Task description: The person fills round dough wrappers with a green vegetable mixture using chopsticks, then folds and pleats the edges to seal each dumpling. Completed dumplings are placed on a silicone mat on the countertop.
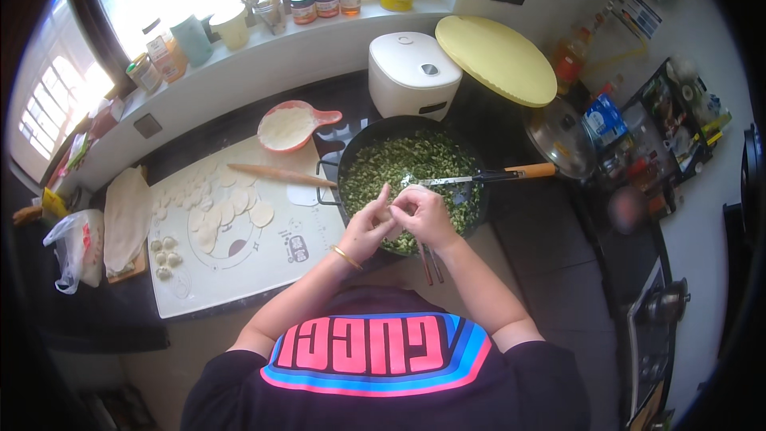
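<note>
Over the near part of a black wok (344, 161), my left hand (365, 230) and my right hand (424, 217) meet, fingers pinched together. Between them is a small pale dumpling (388, 218), mostly hidden by the fingers. Chopped green filling (423, 152) fills the wok. A metal spatula with a wooden handle (527, 172) lies across its right side. Below my right hand, chopsticks (428, 265) stick out past the near rim. To the left, round dough wrappers (229, 210) overlap on a white mat (319, 231), with several folded dumplings (165, 255) at its left edge.
A rolling pin (279, 174) lies on the mat near a pink bowl of flour (289, 126). Dough (126, 219) covers a board at left, beside a plastic bag (78, 249). Behind the wok stand a white rice cooker (411, 72) and a round yellow board (499, 60). A glass lid (561, 137) sits right.
</note>
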Demonstrator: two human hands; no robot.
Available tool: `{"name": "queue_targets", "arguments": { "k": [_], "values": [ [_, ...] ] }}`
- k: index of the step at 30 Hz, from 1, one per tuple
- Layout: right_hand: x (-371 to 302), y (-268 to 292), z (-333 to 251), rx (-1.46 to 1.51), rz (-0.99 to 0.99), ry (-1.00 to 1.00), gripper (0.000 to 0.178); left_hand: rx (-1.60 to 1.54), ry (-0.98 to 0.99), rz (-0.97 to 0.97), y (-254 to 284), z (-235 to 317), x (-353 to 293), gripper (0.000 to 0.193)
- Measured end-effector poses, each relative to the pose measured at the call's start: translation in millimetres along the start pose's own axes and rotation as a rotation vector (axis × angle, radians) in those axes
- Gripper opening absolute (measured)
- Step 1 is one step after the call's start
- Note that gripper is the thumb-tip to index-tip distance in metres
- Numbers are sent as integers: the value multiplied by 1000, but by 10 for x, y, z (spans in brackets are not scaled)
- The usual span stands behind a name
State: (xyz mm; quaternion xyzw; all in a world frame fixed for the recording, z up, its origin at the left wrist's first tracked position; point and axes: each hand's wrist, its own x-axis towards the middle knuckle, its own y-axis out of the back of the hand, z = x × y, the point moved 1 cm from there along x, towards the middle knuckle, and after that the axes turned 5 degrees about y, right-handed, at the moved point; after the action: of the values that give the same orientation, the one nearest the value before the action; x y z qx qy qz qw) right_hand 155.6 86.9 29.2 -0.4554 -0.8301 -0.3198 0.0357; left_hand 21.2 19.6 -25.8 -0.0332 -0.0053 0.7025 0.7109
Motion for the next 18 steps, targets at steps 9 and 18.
{"name": "queue_targets", "arguments": {
  "k": [9,18],
  "values": [
    [-56,57,46,68,8,-86,8,-106,70,-29,-2,85,-43,67],
    [-123,-65,115,78,104,51,7,-210,40,-41,-114,24,-37,65]
  ]
}}
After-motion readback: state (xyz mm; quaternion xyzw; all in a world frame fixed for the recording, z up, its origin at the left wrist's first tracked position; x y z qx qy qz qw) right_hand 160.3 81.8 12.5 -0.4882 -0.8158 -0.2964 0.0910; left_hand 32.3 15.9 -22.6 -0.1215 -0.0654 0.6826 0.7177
